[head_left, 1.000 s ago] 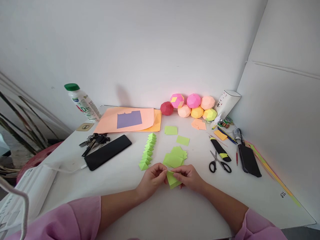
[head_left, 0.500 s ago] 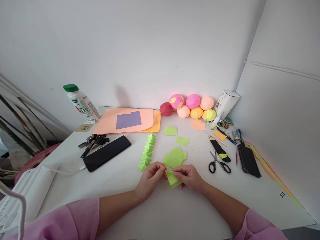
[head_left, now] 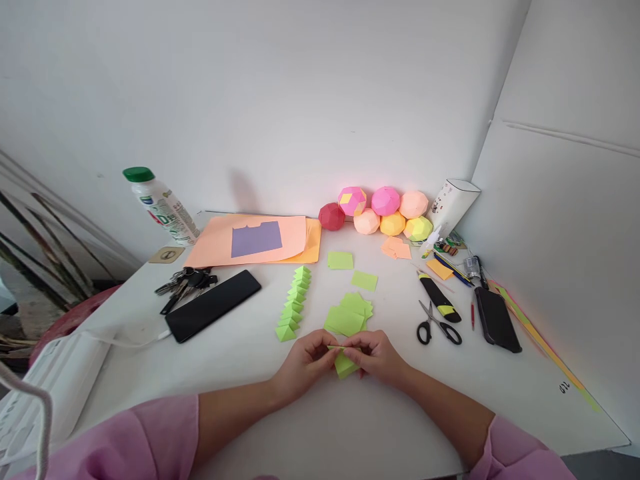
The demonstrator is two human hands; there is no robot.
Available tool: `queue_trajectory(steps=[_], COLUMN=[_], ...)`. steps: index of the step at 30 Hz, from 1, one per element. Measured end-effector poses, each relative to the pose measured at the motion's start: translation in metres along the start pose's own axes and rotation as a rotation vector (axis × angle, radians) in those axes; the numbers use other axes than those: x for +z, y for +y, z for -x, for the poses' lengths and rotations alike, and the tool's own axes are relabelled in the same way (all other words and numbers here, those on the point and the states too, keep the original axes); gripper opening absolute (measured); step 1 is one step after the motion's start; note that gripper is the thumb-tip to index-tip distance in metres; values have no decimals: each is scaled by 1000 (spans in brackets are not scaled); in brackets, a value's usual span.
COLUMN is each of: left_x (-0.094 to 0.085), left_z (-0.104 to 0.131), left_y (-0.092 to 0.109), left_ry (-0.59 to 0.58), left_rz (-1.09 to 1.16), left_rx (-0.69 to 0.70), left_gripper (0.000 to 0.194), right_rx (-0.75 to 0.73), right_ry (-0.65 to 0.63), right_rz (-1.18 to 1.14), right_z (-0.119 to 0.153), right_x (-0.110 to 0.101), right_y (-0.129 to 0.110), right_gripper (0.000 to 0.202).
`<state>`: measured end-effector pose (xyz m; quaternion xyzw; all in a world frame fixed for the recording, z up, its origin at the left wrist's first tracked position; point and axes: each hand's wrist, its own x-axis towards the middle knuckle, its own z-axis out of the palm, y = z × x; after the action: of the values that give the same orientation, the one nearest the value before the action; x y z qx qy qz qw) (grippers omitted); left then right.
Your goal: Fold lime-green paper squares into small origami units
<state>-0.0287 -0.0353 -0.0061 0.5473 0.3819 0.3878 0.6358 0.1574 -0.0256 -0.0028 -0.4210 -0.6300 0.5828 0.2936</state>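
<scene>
A green paper piece, partly folded, is pinched between both hands near the table's front. My left hand grips its upper left edge with thumb and fingers. On the right side of the same paper, my right hand is closed, its thumb near the top edge. Fingers hide much of the paper. Just beyond the hands lies a pile of green paper pieces. To the left stands a row of folded green pieces. Two more flat green pieces lie farther back.
Scissors, a cutter and a black case lie right. Several paper balls sit by the wall. A black phone, keys, a bottle and orange sheets are left.
My hands have come closer together on the green paper, and my left thumb has moved onto its upper edge. The paper's top is now more covered by the fingers.
</scene>
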Motion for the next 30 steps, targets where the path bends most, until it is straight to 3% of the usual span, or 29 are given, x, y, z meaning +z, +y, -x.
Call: queue_trajectory(steps=[18,30], left_x=[-1,1], left_z=[1,2], left_y=[1,3], left_ry=[28,21], left_rz=[85,-127], left_rx=[-27,32], left_gripper=[29,21], right_rx=[-17,-101], right_ry=[32,-19], right_rz=[-36,93], right_z=[0,-1], right_x=[2,7], right_y=[3,-4], right_gripper=[21,10])
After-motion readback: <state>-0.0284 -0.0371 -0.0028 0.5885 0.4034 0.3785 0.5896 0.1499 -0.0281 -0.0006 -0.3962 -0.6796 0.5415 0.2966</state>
